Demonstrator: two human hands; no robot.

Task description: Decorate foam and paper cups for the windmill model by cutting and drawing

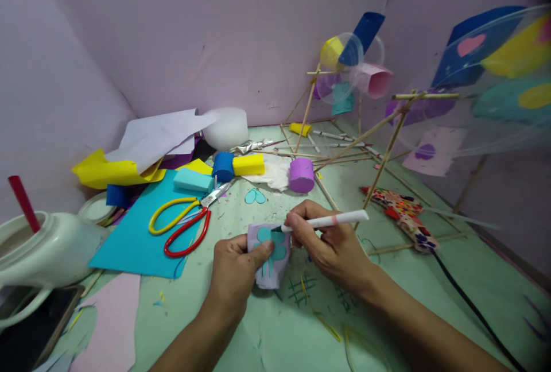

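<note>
My left hand (235,268) pinches a small lilac piece (272,280) low over the green tabletop, thumb on its front. Teal petal-like shapes (278,251) with thin stems sit on that face. In my right hand (330,250) is a white felt-tip pen (344,218), its dark tip at the upper edge of the teal shapes. I cannot tell whether the tip touches them. Just beyond lies a teal heart-like cutout (255,196). Scissors (205,202) with one yellow and one red handle rest open to the left.
Foam rolls in purple (301,175), blue (223,166) and yellow (248,164) stand behind my hands. Stick frames with transparent wheels (340,68) rise at right, near a fabric-covered glue-gun-like tool (404,214) with a black cord. At left are a blue sheet (133,240) and a white teapot-like pot (64,243).
</note>
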